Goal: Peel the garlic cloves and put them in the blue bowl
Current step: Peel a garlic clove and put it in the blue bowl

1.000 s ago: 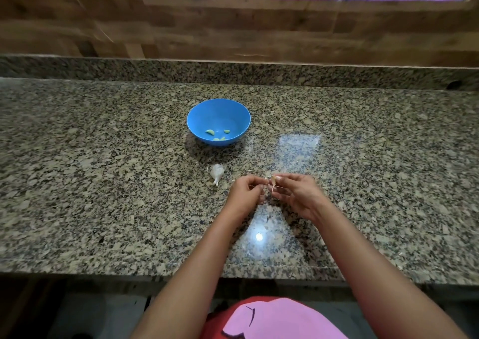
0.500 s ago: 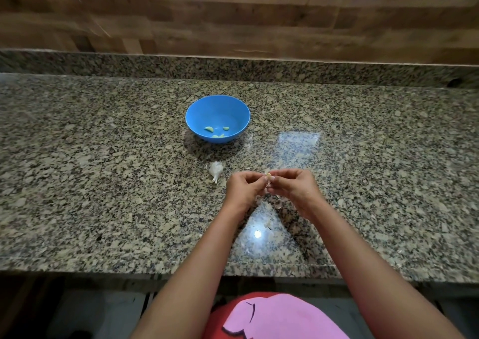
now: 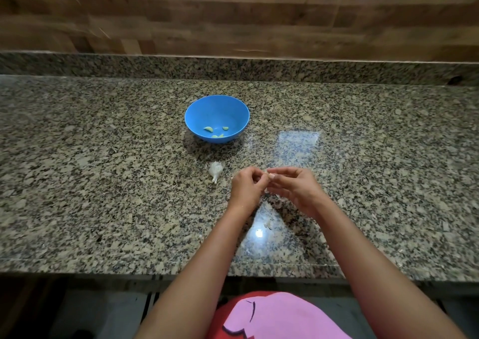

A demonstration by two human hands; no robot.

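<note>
A: While both forearms reach over the near edge of the granite counter (image 3: pixel 103 209), where do the hands sit relative to the blue bowl (image 3: pixel 217 105)?

B: Both on the near side of the bowl, slightly to its right. Left hand (image 3: pixel 246 186) and right hand (image 3: pixel 298 189) meet fingertip to fingertip, raised just above the stone.

A: Grip state?

B: Both hands have curled fingers pinching one small garlic clove (image 3: pixel 270 175) between them. Little of the clove shows; how much skin remains cannot be told.

A: Anything else near the bowl?

B: A scrap of peel (image 3: pixel 267 225) lies nearer than the hands. A white garlic bulb remnant (image 3: pixel 215 171) lies between bowl and left hand, just beside the hand, not touching.

A: Bowl contents?

B: A few pale peeled cloves (image 3: pixel 208 129) on its bottom. Beyond the bowl, a wood-panelled wall (image 3: pixel 233 28).
</note>
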